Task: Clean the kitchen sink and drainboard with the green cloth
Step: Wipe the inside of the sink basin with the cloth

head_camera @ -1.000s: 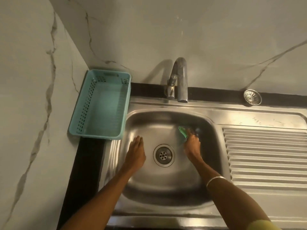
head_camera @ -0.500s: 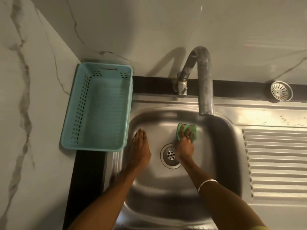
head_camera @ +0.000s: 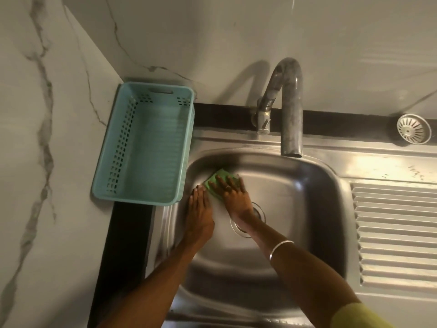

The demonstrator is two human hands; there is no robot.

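Note:
A steel sink (head_camera: 295, 209) fills the middle of the view, with a ribbed drainboard (head_camera: 397, 233) to its right. My right hand (head_camera: 234, 197) presses flat on the green cloth (head_camera: 216, 177) against the basin's far-left slope, fingers spread over it. My left hand (head_camera: 199, 214) lies flat on the basin's left wall, fingers together, its fingertips just touching the cloth's edge. The drain (head_camera: 257, 214) is partly hidden under my right wrist.
A curved metal tap (head_camera: 289, 110) arches over the basin's back edge. A light blue perforated basket (head_camera: 146, 143) stands on the counter left of the sink. A round metal strainer (head_camera: 413, 129) lies at the back right. Marble walls close the left and back.
My right hand has slid the green cloth leftward across the basin, from right of the drain to the far-left slope beside my left hand. The view has moved closer.

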